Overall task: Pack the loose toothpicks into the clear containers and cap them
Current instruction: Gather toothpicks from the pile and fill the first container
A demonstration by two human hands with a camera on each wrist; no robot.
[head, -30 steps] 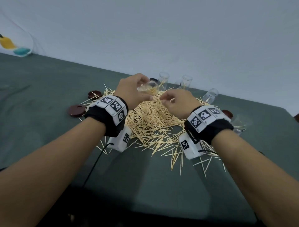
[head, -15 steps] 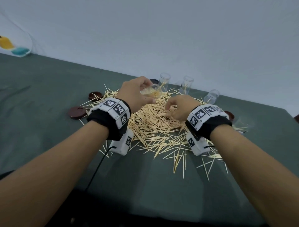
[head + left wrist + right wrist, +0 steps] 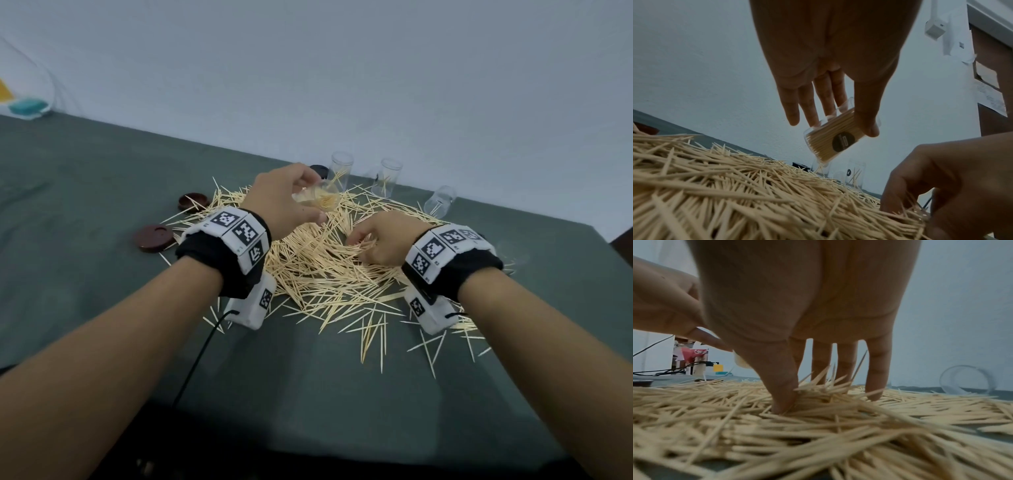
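A big heap of loose toothpicks lies mid-table. My left hand holds a clear container tilted above the heap's far side. In the left wrist view my thumb and fingers grip that container, which is packed with toothpicks and bears a dark round label. My right hand is down in the heap. In the right wrist view its thumb and fingers pinch a bunch of toothpicks that bristle up between them.
Two clear containers stand upright by the wall with a few toothpicks inside, and a third lies tipped at the right. Brown caps sit left of the heap; a dark cap sits behind my left hand.
My right hand dropped from beside the container's mouth into the heap and closed on toothpicks. My left hand kept the tilted container almost in place.
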